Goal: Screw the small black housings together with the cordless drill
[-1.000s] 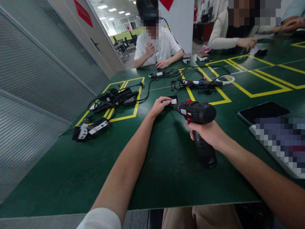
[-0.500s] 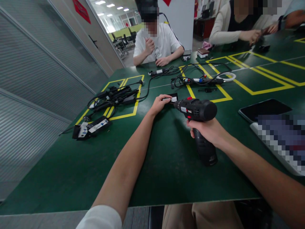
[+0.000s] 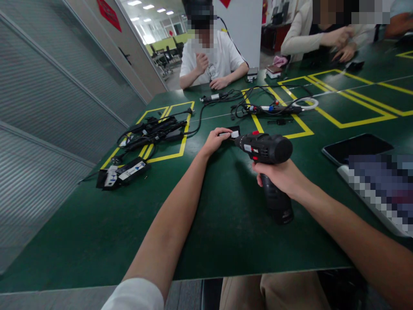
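My right hand (image 3: 274, 174) is wrapped around the grip of a black cordless drill (image 3: 266, 146) with red details. Its chuck points left, toward a small black piece with a white label (image 3: 235, 132) lying on the green table (image 3: 219, 232). My left hand (image 3: 216, 141) rests on that piece, fingers pressed over its left part. The drill's front end meets or nearly meets the piece beside my left fingertips; the bit's tip cannot be made out.
Tangled black cables and adapters (image 3: 158, 131) lie at the left, with labelled black pieces (image 3: 121, 173) in front. A pen-like tool with cable (image 3: 274, 110) lies beyond my hands. A phone (image 3: 358, 148) is at right. Across the table sit a person in white (image 3: 222, 56) and another person (image 3: 300, 38).
My hands and the drill hold nearly the same place. The view has shifted very slightly. At the upper right, the other person's hands have moved.
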`<state>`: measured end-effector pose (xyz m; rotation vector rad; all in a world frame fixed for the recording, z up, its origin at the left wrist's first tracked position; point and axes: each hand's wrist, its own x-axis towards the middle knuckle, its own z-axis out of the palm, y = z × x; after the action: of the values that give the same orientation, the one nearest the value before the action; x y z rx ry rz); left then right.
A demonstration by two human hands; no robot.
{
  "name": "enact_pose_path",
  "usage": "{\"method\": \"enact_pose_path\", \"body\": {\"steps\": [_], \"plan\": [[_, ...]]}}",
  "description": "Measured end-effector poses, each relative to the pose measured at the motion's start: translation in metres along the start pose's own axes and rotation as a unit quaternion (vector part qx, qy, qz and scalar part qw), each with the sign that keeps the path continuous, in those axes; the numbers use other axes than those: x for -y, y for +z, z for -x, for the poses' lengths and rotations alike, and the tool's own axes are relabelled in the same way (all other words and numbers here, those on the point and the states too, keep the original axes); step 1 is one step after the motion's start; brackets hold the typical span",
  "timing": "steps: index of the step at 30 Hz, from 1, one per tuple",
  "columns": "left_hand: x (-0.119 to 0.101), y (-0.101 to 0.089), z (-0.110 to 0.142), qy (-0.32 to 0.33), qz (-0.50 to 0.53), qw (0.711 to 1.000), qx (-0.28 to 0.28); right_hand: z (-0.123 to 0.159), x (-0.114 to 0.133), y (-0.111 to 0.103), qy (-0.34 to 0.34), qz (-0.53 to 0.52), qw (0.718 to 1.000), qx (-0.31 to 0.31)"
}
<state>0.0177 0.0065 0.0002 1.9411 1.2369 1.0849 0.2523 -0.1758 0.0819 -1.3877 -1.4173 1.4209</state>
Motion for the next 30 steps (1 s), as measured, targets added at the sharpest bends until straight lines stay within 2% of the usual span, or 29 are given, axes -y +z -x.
{"method": "enact_pose_path", "body": {"steps": [10, 20, 30], "plan": [[0.0024, -0.0007, -0.0007, -0.008, 0.002, 1.0, 0.001, 0.0017, 0.0012, -0.0015, -0.012, 0.011, 1.0, 0.022], [0.0017, -0.0011, -0.0004, -0.01, 0.018, 1.0, 0.006, 0.0019, 0.0013, -0.001, -0.015, -0.007, 1.0, 0.019], [-0.0016, -0.0011, 0.0004, -0.009, -0.009, 1.0, 0.006, 0.001, 0.0016, -0.001, -0.01, -0.006, 1.0, 0.013]]}}
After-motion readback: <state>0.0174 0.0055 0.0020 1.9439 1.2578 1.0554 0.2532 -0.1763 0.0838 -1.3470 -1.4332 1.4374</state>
